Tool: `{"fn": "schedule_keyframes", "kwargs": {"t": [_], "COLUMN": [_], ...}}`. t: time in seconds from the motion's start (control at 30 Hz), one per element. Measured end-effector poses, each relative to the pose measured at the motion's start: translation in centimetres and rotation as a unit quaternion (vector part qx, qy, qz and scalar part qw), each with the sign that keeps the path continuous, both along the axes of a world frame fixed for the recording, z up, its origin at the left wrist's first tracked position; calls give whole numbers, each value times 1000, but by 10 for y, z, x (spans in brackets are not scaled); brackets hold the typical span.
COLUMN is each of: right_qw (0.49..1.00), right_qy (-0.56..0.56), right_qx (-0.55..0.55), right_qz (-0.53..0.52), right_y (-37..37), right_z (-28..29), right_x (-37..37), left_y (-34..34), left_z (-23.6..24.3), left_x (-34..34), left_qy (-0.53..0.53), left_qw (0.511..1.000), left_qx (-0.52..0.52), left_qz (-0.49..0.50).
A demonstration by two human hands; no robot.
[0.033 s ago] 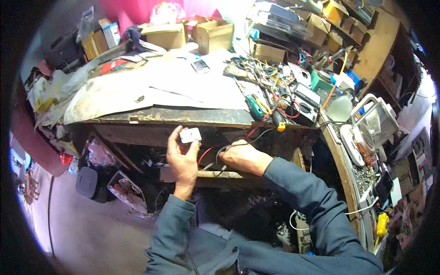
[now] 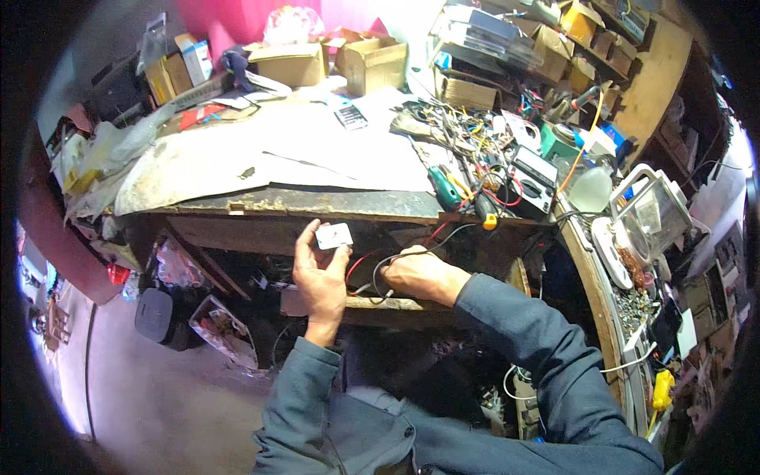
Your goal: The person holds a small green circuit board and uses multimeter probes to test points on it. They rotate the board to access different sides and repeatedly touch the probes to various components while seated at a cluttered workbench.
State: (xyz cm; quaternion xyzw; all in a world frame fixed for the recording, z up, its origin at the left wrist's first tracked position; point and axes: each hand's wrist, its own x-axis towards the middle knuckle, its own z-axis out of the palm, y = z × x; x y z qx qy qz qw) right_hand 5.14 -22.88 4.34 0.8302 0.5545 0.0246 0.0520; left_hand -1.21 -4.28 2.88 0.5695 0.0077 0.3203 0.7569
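A small white rectangular piece (image 2: 335, 235) is pinched between the thumb and fingers of my left hand (image 2: 319, 277), just off the front edge of the workbench (image 2: 317, 204). To its right my right hand (image 2: 423, 275) is closed on a dark test lead (image 2: 378, 273), which curves down from the fist. A thin red wire (image 2: 356, 265) runs near the same hand. Both leads trail back toward a meter-like box (image 2: 532, 180) with a dark face on the bench. My right fingertips are turned away and partly hidden.
White paper (image 2: 317, 150) covers the bench top. At its right lie a green-handled screwdriver (image 2: 442, 187) and a heap of tangled wires (image 2: 467, 131). Cardboard boxes (image 2: 372, 67) line the back. Below stand a bin of scraps (image 2: 226, 332) and a dark container (image 2: 154, 317).
The whole view has shifted slightly, so everything sits a little further right and lower. Both hands keep their grips, with no clear movement relative to the bench.
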Motion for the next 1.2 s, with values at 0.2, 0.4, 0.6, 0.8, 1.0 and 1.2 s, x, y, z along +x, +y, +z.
{"fn": "schedule_keyframes", "kwargs": {"t": [0.2, 0.4, 0.6, 0.8, 1.0, 1.2], "right_qw": [1000, 900, 679, 432, 556, 550], "right_qy": [0, 305, 486, 570, 501, 493], "right_qx": [4, 296, 541, 693, 648, 655], "right_qz": [25, -97, -102, -87, -139, -157], "right_y": [-13, -42, -24, -9, -11, -10], "right_z": [-25, 39, 77, 52, 47, 42], "right_x": [12, -21, -39, -12, -15, -14], "left_y": [3, 0, 5, 7, 8, 10], "left_z": [-5, -3, 0, 0, 4, 5], "left_x": [1, -1, -2, 0, 0, 0], "left_qy": [-10, -16, -2, 24, 34, 50], "left_qw": [999, 1000, 999, 994, 991, 989], "left_qx": [32, -3, -9, -51, -53, -34], "left_qz": [4, 6, -38, -94, -121, -134]}}
